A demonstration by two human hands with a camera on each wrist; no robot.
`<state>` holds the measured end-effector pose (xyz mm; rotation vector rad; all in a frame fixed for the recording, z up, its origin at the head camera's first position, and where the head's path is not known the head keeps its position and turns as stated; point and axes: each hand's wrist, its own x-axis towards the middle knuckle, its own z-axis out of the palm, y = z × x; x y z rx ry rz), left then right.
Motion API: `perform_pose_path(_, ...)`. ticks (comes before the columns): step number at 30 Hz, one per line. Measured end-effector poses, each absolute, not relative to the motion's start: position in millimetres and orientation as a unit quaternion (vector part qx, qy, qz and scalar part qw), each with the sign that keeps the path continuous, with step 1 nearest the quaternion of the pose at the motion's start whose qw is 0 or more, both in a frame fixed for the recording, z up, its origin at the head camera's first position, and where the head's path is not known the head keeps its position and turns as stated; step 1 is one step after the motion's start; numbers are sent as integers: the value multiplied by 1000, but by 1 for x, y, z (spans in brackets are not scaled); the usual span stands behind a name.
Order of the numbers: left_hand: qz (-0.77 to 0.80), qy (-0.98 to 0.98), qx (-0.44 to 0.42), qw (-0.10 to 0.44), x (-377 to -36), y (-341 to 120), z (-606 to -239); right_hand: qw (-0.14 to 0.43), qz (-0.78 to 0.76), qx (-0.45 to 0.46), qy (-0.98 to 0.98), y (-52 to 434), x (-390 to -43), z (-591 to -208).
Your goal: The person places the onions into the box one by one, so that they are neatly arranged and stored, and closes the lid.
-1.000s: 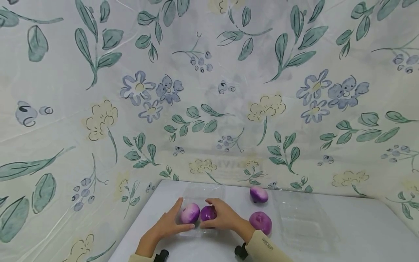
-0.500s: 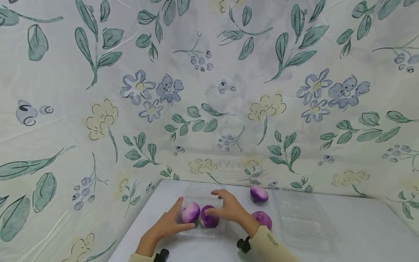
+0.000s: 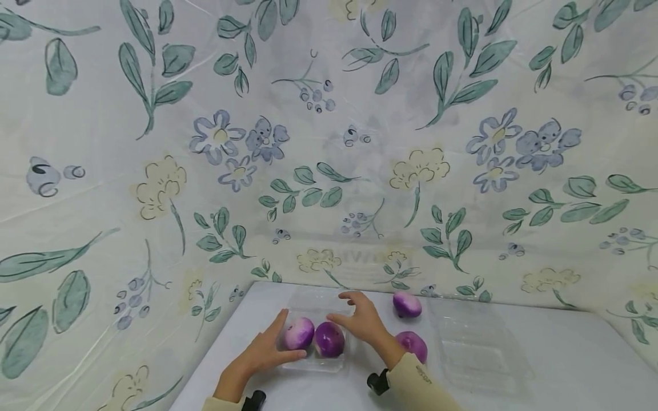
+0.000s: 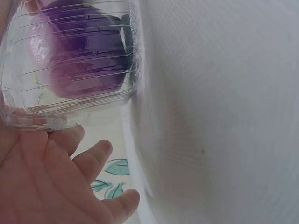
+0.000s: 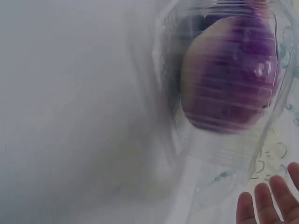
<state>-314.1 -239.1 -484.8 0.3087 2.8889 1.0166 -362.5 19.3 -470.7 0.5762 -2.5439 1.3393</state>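
A clear tray (image 3: pixel 315 365) sits on the white table (image 3: pixel 565 354) with 2 purple onions in it: a paler onion (image 3: pixel 300 333) on the left and a darker onion (image 3: pixel 329 339) on the right, side by side and touching or nearly so. The left hand (image 3: pixel 264 351) lies against the tray's left side, fingers fairly straight, thumb along the front edge; it steadies the tray rather than gripping it, and the left wrist view shows the palm just under the tray wall. The right hand (image 3: pixel 364 319) hovers over the tray's far right part, fingers spread and relaxed, holding nothing. 2 loose onions lie to the right, a far onion (image 3: pixel 407 304) and a near onion (image 3: pixel 413 344), with a second tray (image 3: pixel 480 348) beyond them. Judgement: the filling step is in hand, 2 onions placed. The next move calls for the right hand to take a loose onion, probably the far onion nearest its fingertips, while the left hand keeps the light tray from sliding.
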Motion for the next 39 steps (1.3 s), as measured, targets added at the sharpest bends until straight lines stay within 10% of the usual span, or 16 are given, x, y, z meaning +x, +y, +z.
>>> perform_pose_path(22, 336, 936, 103, 30, -317, -239, -486, 166, 541, 85, -820, 9, -375, -491)
perform_pose_path(39, 336, 935, 107, 29, -316, -239, -487, 113, 589, -15, -800, 7, -378, -504)
